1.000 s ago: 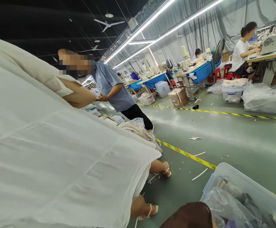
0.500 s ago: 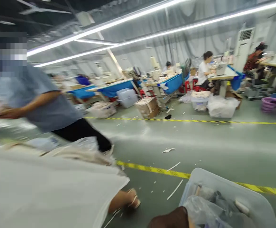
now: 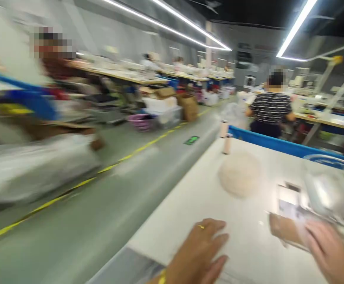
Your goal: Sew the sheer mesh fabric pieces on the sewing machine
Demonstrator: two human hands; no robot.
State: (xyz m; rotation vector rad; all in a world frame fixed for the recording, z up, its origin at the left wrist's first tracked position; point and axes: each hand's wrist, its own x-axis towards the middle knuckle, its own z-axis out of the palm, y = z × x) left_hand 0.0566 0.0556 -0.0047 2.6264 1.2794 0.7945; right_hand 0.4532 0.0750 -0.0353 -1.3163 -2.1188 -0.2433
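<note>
My left hand (image 3: 203, 252) hovers over or rests on the white sewing table (image 3: 172, 221), fingers spread and holding nothing; a yellow ring and bracelet show on it. Blur softens my right hand (image 3: 327, 242), its fingers stretched out beside the sewing machine (image 3: 328, 189). Just left of its fingertips lies a brown piece (image 3: 287, 228), perhaps cloth, at the machine's metal plate (image 3: 288, 197); whether they touch is unclear. Farther back on the table are a round beige coil-like thing (image 3: 239, 173) and two pale spools (image 3: 224, 128).
A blue cloth trough (image 3: 278, 142) borders the table's far edge. Beyond it sits a person in a striped top (image 3: 270, 110). On the left, an aisle with yellow floor tape (image 3: 130, 156) passes a plastic-covered bundle (image 3: 38, 165), a purple basket (image 3: 142, 122) and other sewing stations.
My view has swung to the right, from the aisle and a passing person to the sewing table. Both my hands now show over the table.
</note>
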